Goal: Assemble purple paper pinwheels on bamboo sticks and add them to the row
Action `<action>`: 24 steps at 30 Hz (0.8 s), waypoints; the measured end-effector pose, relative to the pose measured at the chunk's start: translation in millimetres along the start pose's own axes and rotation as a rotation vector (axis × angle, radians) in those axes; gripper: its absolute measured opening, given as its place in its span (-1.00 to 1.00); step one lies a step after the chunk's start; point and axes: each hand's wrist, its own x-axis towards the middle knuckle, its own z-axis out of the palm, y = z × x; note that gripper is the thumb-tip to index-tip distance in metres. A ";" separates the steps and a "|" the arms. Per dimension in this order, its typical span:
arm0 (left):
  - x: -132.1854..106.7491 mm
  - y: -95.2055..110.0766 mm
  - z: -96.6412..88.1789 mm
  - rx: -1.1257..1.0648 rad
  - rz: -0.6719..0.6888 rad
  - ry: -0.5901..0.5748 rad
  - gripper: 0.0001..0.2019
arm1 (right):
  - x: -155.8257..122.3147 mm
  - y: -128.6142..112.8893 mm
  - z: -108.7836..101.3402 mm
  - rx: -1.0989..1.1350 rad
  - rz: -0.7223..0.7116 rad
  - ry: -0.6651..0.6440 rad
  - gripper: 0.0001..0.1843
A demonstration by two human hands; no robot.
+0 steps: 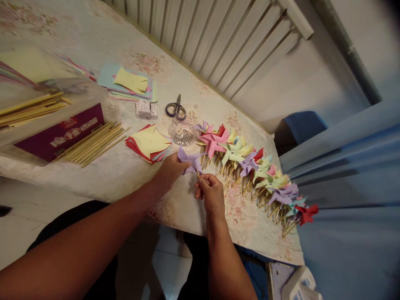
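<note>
The left hand (170,170) and the right hand (211,192) work near the front edge of the table (131,175), where there is some bare cloth. Together they hold a purple pinwheel (190,160) just above the table. The left fingers pinch its paper. The right fingers are shut tight on its thin stick. Just to the right lies a long row of finished pinwheels (256,171), close to the table's edge. Behind the hands sit a stack of paper squares (149,143), a clear bag of pins (183,135), scissors (176,109) and wooden sticks (93,143). The stick in the right hand is mostly hidden. A red box (59,131) is partly blurred.
</note>
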 end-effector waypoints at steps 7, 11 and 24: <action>5.7 -10.0 -1.8 -0.021 0.006 -0.002 -0.69 | 1.0 2.8 1.3 -0.095 -0.006 0.030 -0.82; 2.2 -3.8 -0.3 -0.091 -0.049 -0.020 -0.67 | 3.2 1.9 -1.9 -0.142 -0.050 0.070 -0.82; 1.2 4.2 -2.5 -0.167 -0.224 -0.085 -0.85 | 8.4 -2.8 -40.5 -0.614 -0.469 0.251 -0.85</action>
